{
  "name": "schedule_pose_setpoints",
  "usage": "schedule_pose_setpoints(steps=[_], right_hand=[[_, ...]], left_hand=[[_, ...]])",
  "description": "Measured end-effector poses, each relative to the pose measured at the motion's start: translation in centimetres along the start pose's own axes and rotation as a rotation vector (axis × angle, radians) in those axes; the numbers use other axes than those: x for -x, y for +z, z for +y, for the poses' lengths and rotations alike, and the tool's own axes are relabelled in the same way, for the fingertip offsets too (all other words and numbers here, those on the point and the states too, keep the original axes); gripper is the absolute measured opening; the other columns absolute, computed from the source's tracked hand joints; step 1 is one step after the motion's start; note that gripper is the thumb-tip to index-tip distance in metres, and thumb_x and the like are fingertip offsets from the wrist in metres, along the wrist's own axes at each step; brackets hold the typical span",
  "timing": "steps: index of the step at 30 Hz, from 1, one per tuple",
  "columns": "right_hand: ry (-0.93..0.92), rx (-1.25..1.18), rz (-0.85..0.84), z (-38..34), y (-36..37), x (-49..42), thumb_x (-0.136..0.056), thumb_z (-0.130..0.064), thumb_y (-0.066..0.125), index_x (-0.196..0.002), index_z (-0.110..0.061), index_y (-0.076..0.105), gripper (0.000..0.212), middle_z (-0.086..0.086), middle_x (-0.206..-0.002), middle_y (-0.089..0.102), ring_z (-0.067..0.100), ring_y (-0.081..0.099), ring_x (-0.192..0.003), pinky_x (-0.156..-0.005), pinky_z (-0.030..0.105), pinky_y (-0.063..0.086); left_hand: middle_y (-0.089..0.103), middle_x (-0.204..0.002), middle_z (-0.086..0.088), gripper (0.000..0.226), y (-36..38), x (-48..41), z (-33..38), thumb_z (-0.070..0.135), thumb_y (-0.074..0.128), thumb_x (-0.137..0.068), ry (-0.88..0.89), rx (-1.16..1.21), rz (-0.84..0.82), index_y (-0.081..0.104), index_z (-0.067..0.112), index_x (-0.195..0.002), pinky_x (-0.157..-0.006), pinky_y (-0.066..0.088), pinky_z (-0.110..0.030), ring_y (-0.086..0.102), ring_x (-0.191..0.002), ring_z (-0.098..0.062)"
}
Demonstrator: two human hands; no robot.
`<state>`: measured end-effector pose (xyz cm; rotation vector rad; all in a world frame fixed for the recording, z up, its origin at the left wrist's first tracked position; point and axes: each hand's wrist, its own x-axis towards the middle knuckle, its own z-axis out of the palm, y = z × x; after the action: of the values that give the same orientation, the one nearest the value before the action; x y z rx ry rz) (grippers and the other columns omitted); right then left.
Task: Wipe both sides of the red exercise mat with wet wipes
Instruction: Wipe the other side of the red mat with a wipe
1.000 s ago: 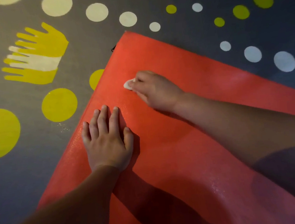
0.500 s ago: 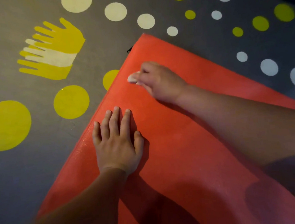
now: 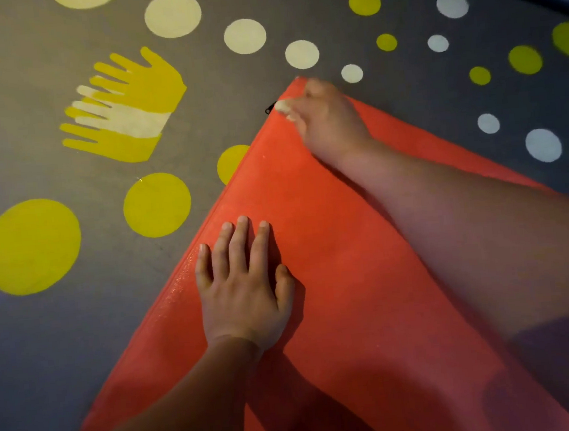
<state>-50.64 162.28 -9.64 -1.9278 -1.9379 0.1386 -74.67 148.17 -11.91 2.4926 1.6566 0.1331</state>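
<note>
The right grip [image 3: 330, 122] is curled round a small white wet wipe [image 3: 282, 105]. Only a wad of the wipe shows past the fingertips, and the hand itself is blurred. It presses the wipe down at the far corner of the red exercise mat [image 3: 367, 276], right by the mat's left edge. A small black thing [image 3: 269, 108] pokes out from that edge just beside the wipe; what it is cannot be told.

The left grip [image 3: 244, 287] lies palm down on the mat with its fingers straight and close together, holding nothing. It is nearer the camera, close to the same left edge and well apart from the right grip. Both bare forearms reach in from the bottom of the view, the right one crossing over the mat.

The mat lies flat on a grey floor [image 3: 47, 356] with its corner pointing away, and a faint speckled sheen runs along its left edge. The floor carries yellow and white dots, and the mat's left edge partly covers one yellow dot [image 3: 232, 161]. Farther left sit overlapping hand shapes [image 3: 129, 105] in yellow and white.
</note>
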Motion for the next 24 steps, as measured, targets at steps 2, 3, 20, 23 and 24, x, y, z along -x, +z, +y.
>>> schedule_pose_setpoints(steps=[2,3,20,23,24], right_hand=[[0.241,0.103,0.04,1.7,-0.1,-2.2,-0.1,-0.021,0.047,-0.11,-0.014,0.073,0.029,0.019,-0.104,0.056,0.036,0.055,-0.099,-0.082,0.034,0.036],[0.326,0.118,0.051,1.6,0.0,-3.0,-0.102,-0.022,0.045,-0.111,-0.011,0.072,0.031,0.019,-0.11,0.056,0.036,0.055,-0.103,-0.087,0.034,0.037],[0.073,-0.094,-0.084,-4.6,1.6,1.0,-0.093,-0.017,0.056,-0.11,-0.021,0.077,0.027,0.015,-0.098,0.063,0.031,0.061,-0.092,-0.083,0.033,0.045],[0.008,-0.137,-0.099,-7.5,1.3,3.9,-0.092,-0.016,0.06,-0.096,-0.016,0.079,0.02,0.015,-0.081,0.061,0.033,0.06,-0.079,-0.072,0.04,0.047],[-0.03,-0.15,-0.104,-8.5,1.2,5.1,-0.092,-0.017,0.061,-0.094,-0.014,0.079,0.018,0.015,-0.077,0.06,0.034,0.059,-0.076,-0.069,0.04,0.044]], left_hand=[[0.036,-0.161,-0.006,0.068,0.1,0.0,0.0,0.049,0.044,-0.09,0.003,0.001,0.002,0.043,0.025,-0.153,-0.122,0.017,-0.055,0.026,-0.152,-0.027],[0.037,-0.161,-0.006,0.068,0.1,0.0,0.0,0.05,0.043,-0.09,0.002,-0.004,0.001,0.043,0.024,-0.153,-0.122,0.017,-0.056,0.026,-0.152,-0.027],[0.036,-0.161,-0.004,0.066,-0.3,0.5,-0.3,0.05,0.045,-0.09,0.002,0.067,-0.044,0.043,0.026,-0.152,-0.122,0.015,-0.054,0.026,-0.152,-0.025],[0.04,-0.156,-0.003,0.062,-0.4,0.4,-0.2,0.048,0.046,-0.089,-0.024,0.115,-0.021,0.049,0.022,-0.145,-0.122,0.017,-0.053,0.029,-0.149,-0.024],[0.045,-0.15,-0.005,0.057,-0.6,0.4,-0.2,0.046,0.047,-0.087,-0.027,0.152,-0.004,0.053,0.018,-0.136,-0.122,0.019,-0.053,0.035,-0.146,-0.025]])
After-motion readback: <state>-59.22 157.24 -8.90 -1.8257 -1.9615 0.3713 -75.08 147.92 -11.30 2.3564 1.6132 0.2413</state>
